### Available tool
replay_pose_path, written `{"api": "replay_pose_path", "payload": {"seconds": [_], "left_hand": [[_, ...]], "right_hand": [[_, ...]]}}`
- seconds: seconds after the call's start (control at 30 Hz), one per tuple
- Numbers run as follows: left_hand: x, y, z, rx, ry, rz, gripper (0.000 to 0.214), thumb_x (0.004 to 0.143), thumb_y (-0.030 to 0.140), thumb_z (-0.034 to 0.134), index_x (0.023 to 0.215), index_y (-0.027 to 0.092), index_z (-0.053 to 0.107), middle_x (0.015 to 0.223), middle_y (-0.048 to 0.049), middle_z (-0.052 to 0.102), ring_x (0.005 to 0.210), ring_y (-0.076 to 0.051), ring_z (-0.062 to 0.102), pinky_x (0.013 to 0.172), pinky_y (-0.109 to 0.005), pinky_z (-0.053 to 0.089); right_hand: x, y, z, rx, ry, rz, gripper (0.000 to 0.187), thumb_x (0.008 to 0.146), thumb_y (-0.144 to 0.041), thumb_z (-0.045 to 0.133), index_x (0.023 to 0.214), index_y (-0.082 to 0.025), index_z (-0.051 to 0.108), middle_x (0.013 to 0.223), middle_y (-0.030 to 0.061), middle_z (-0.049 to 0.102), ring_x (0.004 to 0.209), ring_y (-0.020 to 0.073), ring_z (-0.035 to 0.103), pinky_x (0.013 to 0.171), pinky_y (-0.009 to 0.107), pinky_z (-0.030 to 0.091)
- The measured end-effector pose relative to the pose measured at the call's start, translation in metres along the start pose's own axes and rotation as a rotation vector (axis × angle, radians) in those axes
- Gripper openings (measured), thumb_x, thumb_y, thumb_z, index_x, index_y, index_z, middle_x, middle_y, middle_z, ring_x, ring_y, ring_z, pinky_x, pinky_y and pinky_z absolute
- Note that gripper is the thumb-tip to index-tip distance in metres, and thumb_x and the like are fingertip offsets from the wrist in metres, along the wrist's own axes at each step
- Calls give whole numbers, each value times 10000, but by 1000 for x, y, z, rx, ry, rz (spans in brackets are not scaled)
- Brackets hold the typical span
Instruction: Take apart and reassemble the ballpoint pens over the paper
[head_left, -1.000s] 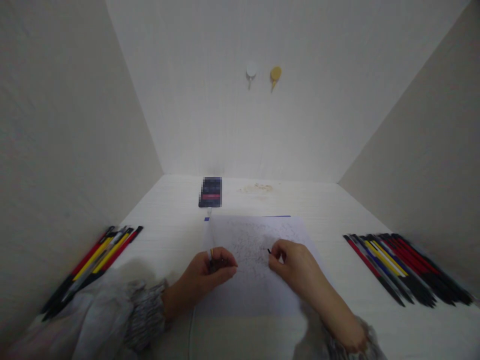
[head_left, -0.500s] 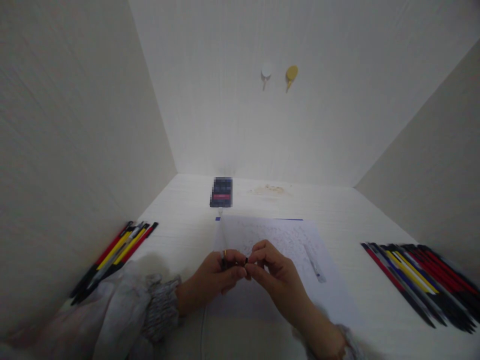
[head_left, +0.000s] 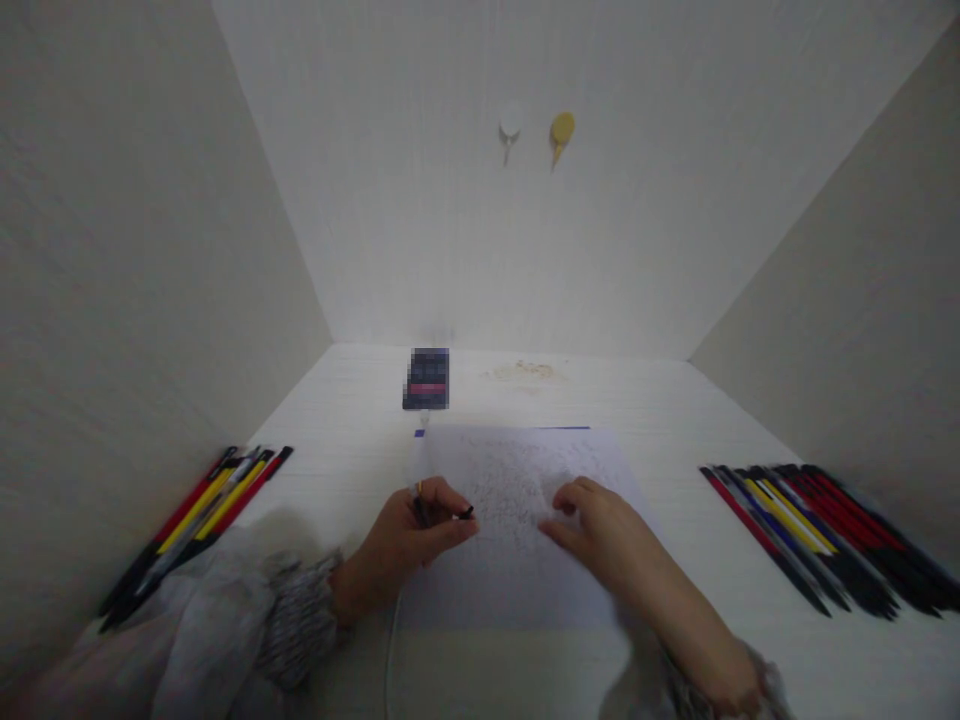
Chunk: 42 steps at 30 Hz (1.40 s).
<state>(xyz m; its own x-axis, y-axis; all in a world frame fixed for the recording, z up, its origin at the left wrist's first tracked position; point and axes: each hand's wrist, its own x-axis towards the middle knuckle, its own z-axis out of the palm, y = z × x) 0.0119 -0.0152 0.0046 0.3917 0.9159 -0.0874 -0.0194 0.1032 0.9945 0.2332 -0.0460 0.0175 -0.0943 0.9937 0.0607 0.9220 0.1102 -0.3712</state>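
Observation:
My left hand (head_left: 409,540) rests on the left edge of a white sheet of paper (head_left: 517,560) covered in scribbles. Its fingers are pinched on a small dark pen part (head_left: 463,514), with a yellow-tipped end showing above the knuckles. My right hand (head_left: 600,525) lies on the paper a short way to the right, fingers curled and close together; I cannot make out anything in them. The two hands are apart.
A row of several red, yellow and black pens (head_left: 202,515) lies at the left wall. A larger row of pens (head_left: 810,530) lies at the right. A dark blurred object (head_left: 427,379) stands at the back of the white desk (head_left: 675,420). Two hooks (head_left: 536,130) hang on the back wall.
Half a second ago both hands met over the small dark part at the paper's middle. Now the right hand has drawn away to the right and the left hand keeps the part.

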Motion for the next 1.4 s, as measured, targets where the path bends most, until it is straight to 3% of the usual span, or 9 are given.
{"api": "replay_pose_path", "payload": {"seconds": [0.13,0.4,0.53,0.73,0.83,1.1,1.4], "left_hand": [[0,1,0,-8,5,17,215,561,223,691,629,135,507,621,10,569,574,-87,504,492,-193,372],[2,-3,-2,-52,-27,62,251,539,180,706,613,140,470,642,13,579,577,-87,514,534,-212,401],[3,-7,-2,-28,-24,86,266,529,210,715,608,137,471,638,8,564,568,-87,500,519,-210,395],[2,-7,-3,99,3,62,243,529,240,714,626,135,518,520,48,470,471,-49,389,431,-172,295],[2,-6,-2,102,-2,52,256,518,242,718,622,137,509,480,66,426,436,-38,338,410,-170,252],[1,-5,-2,83,-16,39,279,513,266,720,628,141,499,497,62,439,445,-46,353,415,-178,257],[1,-8,-3,99,-25,54,278,522,283,715,625,146,497,524,46,447,487,-65,394,431,-185,277]], "right_hand": [[-3,-6,3,-82,-101,41,79,698,-217,508,735,-159,548,745,51,554,650,155,521,582,262,361],[-3,-10,9,-7,-130,-5,106,721,-138,438,798,-156,509,818,61,527,713,147,519,608,247,361],[-2,-14,13,4,-66,-74,120,734,-94,391,746,-158,491,781,55,528,656,134,507,573,241,353],[-5,-38,1,407,21,-164,119,796,-168,367,771,-182,483,651,-6,547,601,100,508,537,201,366],[-8,-47,-1,504,24,-193,107,792,-199,396,768,-188,499,672,-4,554,612,99,510,507,190,368],[-9,-53,6,520,27,-225,100,785,-211,421,747,-188,511,649,-8,536,588,95,485,471,182,356],[-9,-55,6,491,37,-280,79,782,-195,434,736,-184,498,666,-12,528,604,92,479,545,198,369]]}}
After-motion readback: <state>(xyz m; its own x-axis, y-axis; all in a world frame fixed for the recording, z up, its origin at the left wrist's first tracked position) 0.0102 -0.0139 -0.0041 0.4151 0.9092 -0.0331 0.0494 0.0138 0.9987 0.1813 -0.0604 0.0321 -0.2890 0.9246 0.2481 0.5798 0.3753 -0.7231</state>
